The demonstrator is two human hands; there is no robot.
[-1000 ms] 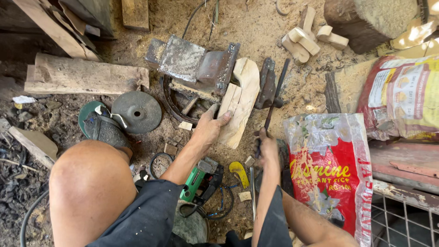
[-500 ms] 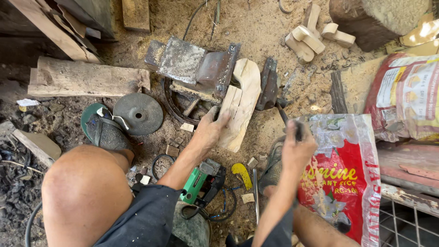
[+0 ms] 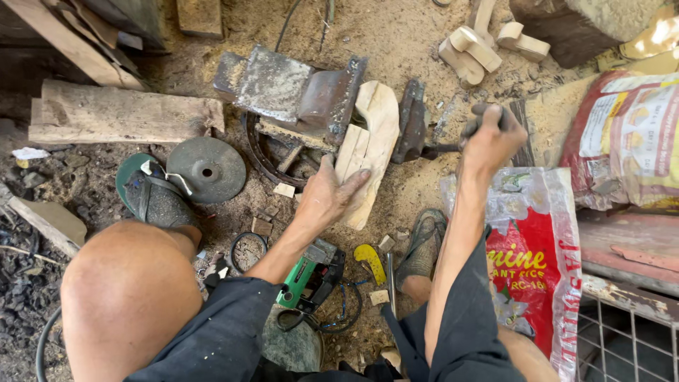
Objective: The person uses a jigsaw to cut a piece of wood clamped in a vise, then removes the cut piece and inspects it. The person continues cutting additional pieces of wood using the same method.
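Centrally, a pale carved wooden piece point(image 3: 369, 152), long and curved, stands clamped between the steel jaws of a bench vise point(image 3: 297, 92) set on the sawdust-covered ground; its near end juts toward the person; left hand point(image 3: 327, 192) lies flat against that near end, fingers spread and pressing the wood, not closed about it; right hand point(image 3: 489, 138) is wrapped tight in a fist around the vise handle point(image 3: 453, 141) at the right end of the vise, well apart from the left hand; grinding disc point(image 3: 206, 169), grey and round, lies left of the vise, just beside a sandalled foot point(image 3: 159, 201); thick plank point(image 3: 120, 117) lies farther left; green power tool point(image 3: 311, 276) with cord sits near, between the knees; small yellow piece point(image 3: 368, 258) lies just right of it; several cut wooden blocks point(image 3: 481, 46) rest far right; red and white printed sack point(image 3: 530, 262) lies at near right, beside the right forearm.
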